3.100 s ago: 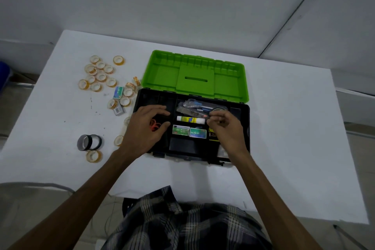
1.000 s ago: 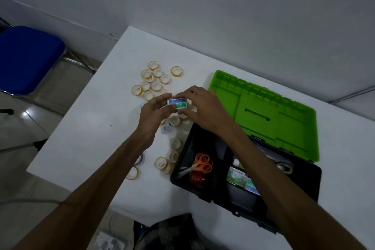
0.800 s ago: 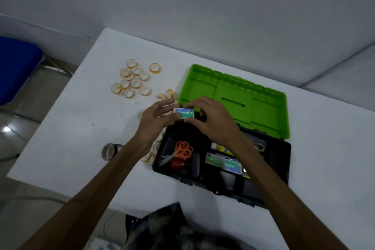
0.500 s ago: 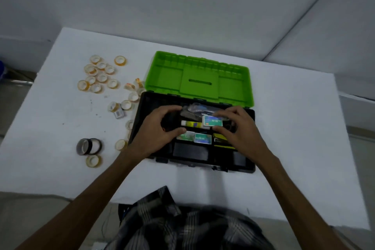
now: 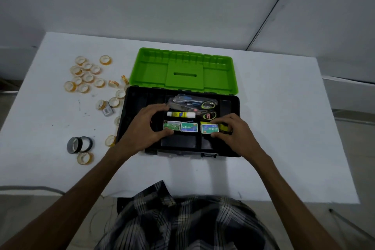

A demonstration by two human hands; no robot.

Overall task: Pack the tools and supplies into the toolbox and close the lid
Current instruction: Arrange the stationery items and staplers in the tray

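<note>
The black toolbox lies open on the white table, its green lid folded back. My right hand pinches a blue-green staple box between thumb and forefinger in the tray's right front compartment. Two more staple boxes sit side by side to its left. My left hand arches over the tray's left part, its thumb touching the leftmost staple box. A glue stick and a clear bag of tools lie behind them.
Several small clear tape rolls are scattered on the table left of the toolbox. Two dark tape rolls and one more clear roll stand near the front left. A small grey box lies by the toolbox's left wall.
Both hands took a staple box from the table at the left. The right hand carried it over the tray and has lowered it into the right front compartment beside the other two.
</note>
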